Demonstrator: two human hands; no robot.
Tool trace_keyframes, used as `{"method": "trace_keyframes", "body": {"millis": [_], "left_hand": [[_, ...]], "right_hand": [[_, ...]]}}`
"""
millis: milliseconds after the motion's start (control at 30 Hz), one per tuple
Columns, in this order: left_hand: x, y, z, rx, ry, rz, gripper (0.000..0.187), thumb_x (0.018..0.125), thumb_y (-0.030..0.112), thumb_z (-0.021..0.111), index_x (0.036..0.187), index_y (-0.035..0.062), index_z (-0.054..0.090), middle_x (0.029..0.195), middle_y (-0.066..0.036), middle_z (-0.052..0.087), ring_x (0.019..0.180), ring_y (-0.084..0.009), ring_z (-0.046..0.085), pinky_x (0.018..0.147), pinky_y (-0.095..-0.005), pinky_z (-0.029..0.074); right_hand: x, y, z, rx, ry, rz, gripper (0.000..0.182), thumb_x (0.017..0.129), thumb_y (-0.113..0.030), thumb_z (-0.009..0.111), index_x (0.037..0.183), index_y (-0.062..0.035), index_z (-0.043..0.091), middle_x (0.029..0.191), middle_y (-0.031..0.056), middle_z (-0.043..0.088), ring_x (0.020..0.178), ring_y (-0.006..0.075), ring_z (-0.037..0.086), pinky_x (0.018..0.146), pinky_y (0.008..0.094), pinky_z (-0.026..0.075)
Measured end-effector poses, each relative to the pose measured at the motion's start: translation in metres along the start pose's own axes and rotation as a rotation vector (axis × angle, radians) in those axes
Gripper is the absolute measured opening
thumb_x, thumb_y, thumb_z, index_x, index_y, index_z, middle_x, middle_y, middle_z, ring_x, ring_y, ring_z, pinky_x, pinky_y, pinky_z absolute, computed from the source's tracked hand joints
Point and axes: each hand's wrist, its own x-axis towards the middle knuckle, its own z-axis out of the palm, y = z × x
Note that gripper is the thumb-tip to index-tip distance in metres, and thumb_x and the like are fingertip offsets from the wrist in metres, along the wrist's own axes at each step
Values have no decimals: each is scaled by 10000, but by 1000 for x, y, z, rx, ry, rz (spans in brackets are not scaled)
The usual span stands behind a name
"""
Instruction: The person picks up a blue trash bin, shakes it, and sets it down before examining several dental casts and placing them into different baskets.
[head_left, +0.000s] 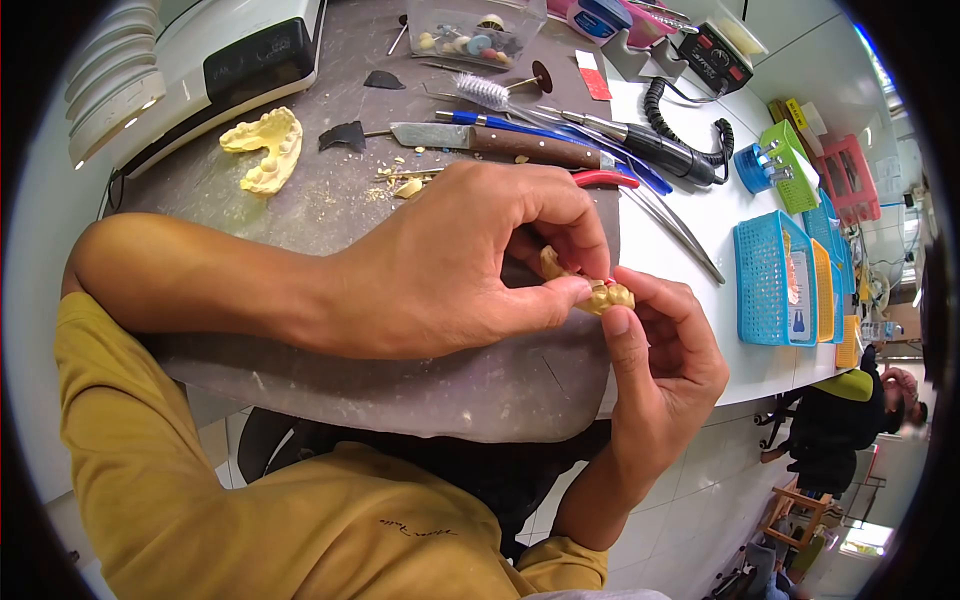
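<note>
Near the front right of the grey mat, both hands hold a small yellowish dental cast piece (612, 298) with tooth shapes. My left hand (450, 260) pinches it between thumb and index finger from the left. Thumb and fingers of my right hand (665, 355) close on its right end. Part of the piece is hidden behind the fingers, and a little red shows beside it. A pale yellow U-shaped dental cast (268, 150) lies apart on the mat, to the far left.
Behind my hands lie a wooden-handled knife (500, 139), red-handled pliers (605, 179), a cylindrical brush (482, 91) and a dental handpiece (655, 147). Plaster crumbs (400, 180) dot the mat. A clear box (470, 40) stands behind, blue baskets (765, 280) at right. Another person (845, 420) is far right.
</note>
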Motion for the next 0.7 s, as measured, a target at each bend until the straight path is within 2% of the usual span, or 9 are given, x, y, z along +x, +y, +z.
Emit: {"method": "trace_keyframes", "body": {"millis": [167,433,700], "left_hand": [[-1,-2,1,-25,21,38,153,822,-62,651,957,-11,603,1022,-63,542,948,-119,586,855,-247,516],[0,2,-1,132,9,51,142,796,-55,684,925,-17,639,1065,-79,562,964,-128,603,855,-243,523],[-1,3,1,35,30,7,185,806,-42,688,969,-13,605,1058,-66,552,971,-129,600,862,-250,524]], "right_hand": [[0,0,0,-3,-5,-1,224,801,12,731,1023,12,707,899,70,650,753,93,574,678,203,449],[0,0,0,-5,-8,-4,227,801,13,732,1026,18,704,910,79,652,761,95,576,682,206,453],[-1,0,-1,-3,-3,-3,230,807,17,726,1036,18,701,909,73,650,765,93,567,693,206,447]]}}
